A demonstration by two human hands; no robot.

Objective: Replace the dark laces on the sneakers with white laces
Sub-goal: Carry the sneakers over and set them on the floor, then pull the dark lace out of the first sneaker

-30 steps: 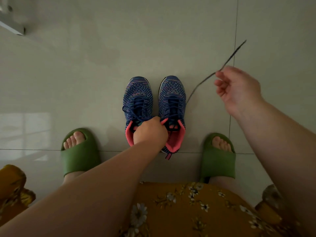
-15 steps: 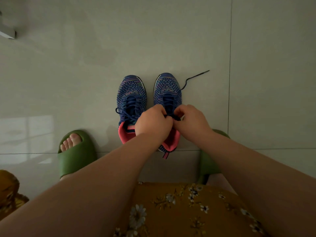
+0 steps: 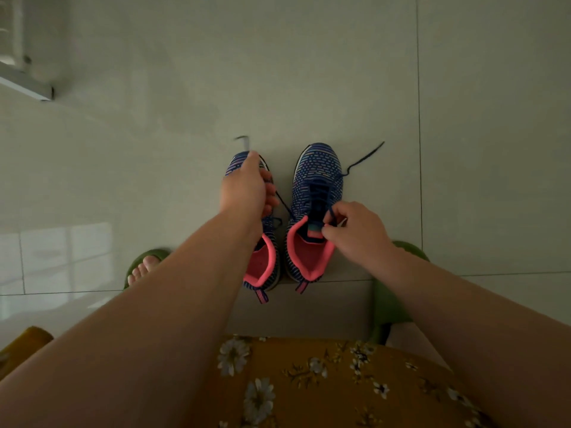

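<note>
Two blue knit sneakers are set side by side on the tiled floor [image 3: 154,168], long axes running away from the viewer, toes pointing far and pink heel openings near. The left sneaker [image 3: 265,261] is partly covered by the left hand [image 3: 247,186], which is raised over its toe with fingers curled around a dark lace [image 3: 284,203] drawn taut from the right sneaker [image 3: 318,177]. The right hand [image 3: 358,233] is held at that shoe's tongue, the lace pinched between its fingertips. A free lace end [image 3: 364,156] is trailed rightward past the toe.
</note>
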